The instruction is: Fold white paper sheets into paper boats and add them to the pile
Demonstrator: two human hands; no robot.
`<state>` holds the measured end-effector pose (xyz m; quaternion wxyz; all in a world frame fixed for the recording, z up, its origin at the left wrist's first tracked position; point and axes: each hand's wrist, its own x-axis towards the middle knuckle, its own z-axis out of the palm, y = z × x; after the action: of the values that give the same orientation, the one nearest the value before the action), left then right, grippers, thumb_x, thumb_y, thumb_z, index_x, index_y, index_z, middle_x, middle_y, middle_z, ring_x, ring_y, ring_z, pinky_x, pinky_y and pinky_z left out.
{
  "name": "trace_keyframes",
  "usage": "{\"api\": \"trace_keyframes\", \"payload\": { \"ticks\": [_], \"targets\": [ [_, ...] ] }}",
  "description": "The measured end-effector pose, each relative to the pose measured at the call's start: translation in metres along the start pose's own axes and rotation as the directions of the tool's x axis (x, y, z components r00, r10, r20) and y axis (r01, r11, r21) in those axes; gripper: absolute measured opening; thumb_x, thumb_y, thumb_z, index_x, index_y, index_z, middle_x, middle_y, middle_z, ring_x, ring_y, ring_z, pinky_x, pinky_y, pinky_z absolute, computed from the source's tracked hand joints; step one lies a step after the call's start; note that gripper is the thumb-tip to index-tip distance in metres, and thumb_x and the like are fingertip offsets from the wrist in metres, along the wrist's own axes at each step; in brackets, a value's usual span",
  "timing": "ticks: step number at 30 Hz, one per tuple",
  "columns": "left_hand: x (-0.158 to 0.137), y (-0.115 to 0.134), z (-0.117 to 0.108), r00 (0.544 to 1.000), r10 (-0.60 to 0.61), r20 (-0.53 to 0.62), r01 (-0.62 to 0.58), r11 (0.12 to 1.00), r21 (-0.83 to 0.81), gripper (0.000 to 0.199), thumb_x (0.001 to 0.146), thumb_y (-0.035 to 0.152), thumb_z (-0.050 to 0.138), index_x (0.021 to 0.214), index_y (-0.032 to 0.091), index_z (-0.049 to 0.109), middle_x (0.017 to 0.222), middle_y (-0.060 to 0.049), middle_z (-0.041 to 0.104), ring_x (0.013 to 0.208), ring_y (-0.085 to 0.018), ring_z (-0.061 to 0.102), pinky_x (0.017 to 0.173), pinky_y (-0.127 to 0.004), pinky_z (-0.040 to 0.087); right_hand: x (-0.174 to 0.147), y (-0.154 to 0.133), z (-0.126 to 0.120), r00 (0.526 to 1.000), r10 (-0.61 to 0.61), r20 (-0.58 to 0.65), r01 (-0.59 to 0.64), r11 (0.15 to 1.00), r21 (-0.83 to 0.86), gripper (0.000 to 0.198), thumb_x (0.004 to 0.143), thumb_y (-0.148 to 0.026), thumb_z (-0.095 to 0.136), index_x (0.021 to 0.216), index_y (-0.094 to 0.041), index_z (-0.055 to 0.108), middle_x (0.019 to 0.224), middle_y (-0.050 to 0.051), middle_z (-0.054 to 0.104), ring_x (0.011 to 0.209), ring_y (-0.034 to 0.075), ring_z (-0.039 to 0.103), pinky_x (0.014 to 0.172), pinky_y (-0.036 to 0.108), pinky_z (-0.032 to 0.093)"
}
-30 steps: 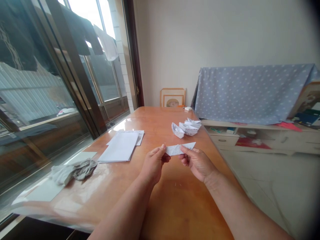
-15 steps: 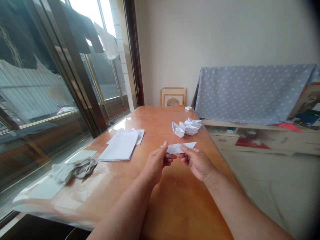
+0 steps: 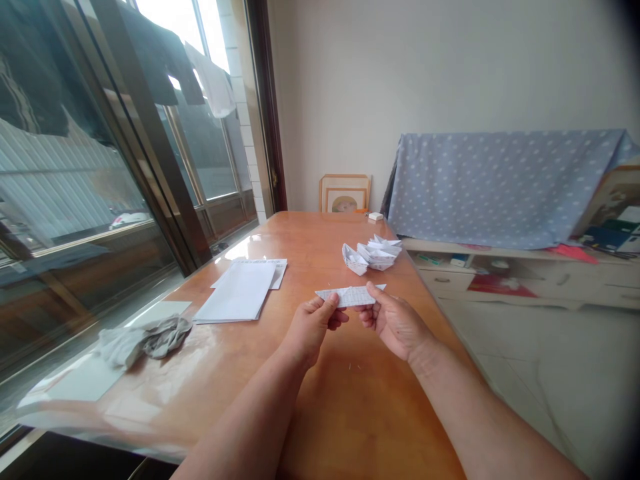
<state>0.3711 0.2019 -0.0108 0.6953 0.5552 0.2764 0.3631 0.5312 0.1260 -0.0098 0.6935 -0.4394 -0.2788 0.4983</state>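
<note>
A folded paper boat [image 3: 352, 296], flat and narrow with pointed ends and printed lines, is held level above the table. My left hand [image 3: 313, 325] pinches it left of its middle, thumb on top and fingers curled beneath. Towards the right end, my right hand [image 3: 395, 321] grips it the same way. The fingertips under the paper are partly hidden. Just beyond my hands stand several finished white paper boats [image 3: 377, 253], bunched together on the table.
The glossy wooden table [image 3: 320, 400] carries a stack of white paper sheets [image 3: 240, 292] on the left. Nearer lies a crumpled grey cloth [image 3: 165, 335]. At the far end are a small white box [image 3: 375, 217] and a picture frame [image 3: 345, 195]. Glass doors [image 3: 150, 167] run along the left.
Along the folded paper, my left thumb has moved inward from its left end, and my right thumb sits closer to the right tip. The paper has shifted slightly left.
</note>
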Motion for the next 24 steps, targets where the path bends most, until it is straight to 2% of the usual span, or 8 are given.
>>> {"api": "trace_keyframes", "payload": {
  "ticks": [4, 8, 12, 16, 24],
  "targets": [
    [-0.002, 0.000, 0.003, 0.999, -0.035, 0.041, 0.035, 0.999, 0.012, 0.041, 0.083, 0.054, 0.071, 0.078, 0.013, 0.069, 0.069, -0.007, 0.068, 0.065, -0.015, 0.054, 0.066, -0.029, 0.040, -0.001, 0.006, 0.003, 0.999, -0.043, -0.017, 0.044, 0.999, 0.030, 0.025, 0.074, -0.036, 0.084, 0.081, -0.016, 0.071, 0.073, 0.001, 0.065, 0.064, 0.011, 0.052, 0.058, 0.025, 0.040],
    [-0.003, 0.001, 0.005, 0.995, -0.063, 0.077, 0.067, 0.996, -0.052, 0.034, 0.080, 0.047, 0.076, 0.080, 0.014, 0.068, 0.075, -0.006, 0.067, 0.067, -0.013, 0.053, 0.068, -0.028, 0.039, 0.000, 0.011, 0.006, 0.995, -0.075, -0.070, 0.077, 0.997, 0.032, 0.024, 0.069, -0.032, 0.087, 0.077, -0.015, 0.071, 0.077, 0.002, 0.066, 0.069, 0.012, 0.053, 0.060, 0.026, 0.041],
    [-0.001, 0.000, 0.005, 0.997, -0.007, 0.073, 0.016, 0.991, -0.132, 0.028, 0.078, 0.039, 0.079, 0.076, 0.015, 0.066, 0.070, -0.002, 0.062, 0.066, -0.011, 0.051, 0.067, -0.027, 0.039, -0.001, 0.012, 0.008, 0.997, -0.075, -0.023, 0.075, 0.997, 0.009, 0.023, 0.072, -0.034, 0.085, 0.079, -0.015, 0.073, 0.080, 0.004, 0.068, 0.070, 0.013, 0.055, 0.061, 0.026, 0.041],
    [0.000, -0.002, 0.005, 0.999, 0.014, 0.049, -0.009, 0.994, -0.110, 0.027, 0.079, 0.038, 0.078, 0.073, 0.015, 0.066, 0.067, -0.002, 0.062, 0.064, -0.012, 0.050, 0.066, -0.028, 0.038, -0.002, 0.010, 0.008, 0.998, -0.062, -0.033, 0.062, 0.998, 0.012, 0.028, 0.078, -0.042, 0.081, 0.079, -0.015, 0.071, 0.078, 0.005, 0.068, 0.064, 0.012, 0.053, 0.057, 0.026, 0.040],
    [0.000, 0.000, 0.005, 0.999, -0.021, 0.025, 0.023, 0.995, -0.093, 0.035, 0.082, 0.047, 0.074, 0.074, 0.013, 0.067, 0.069, -0.005, 0.065, 0.062, -0.013, 0.051, 0.065, -0.029, 0.039, 0.000, 0.006, 0.004, 1.000, -0.010, -0.003, 0.010, 1.000, 0.007, 0.037, 0.087, -0.051, 0.068, 0.081, -0.014, 0.070, 0.071, 0.008, 0.068, 0.058, 0.014, 0.056, 0.053, 0.026, 0.042]
  ]
}}
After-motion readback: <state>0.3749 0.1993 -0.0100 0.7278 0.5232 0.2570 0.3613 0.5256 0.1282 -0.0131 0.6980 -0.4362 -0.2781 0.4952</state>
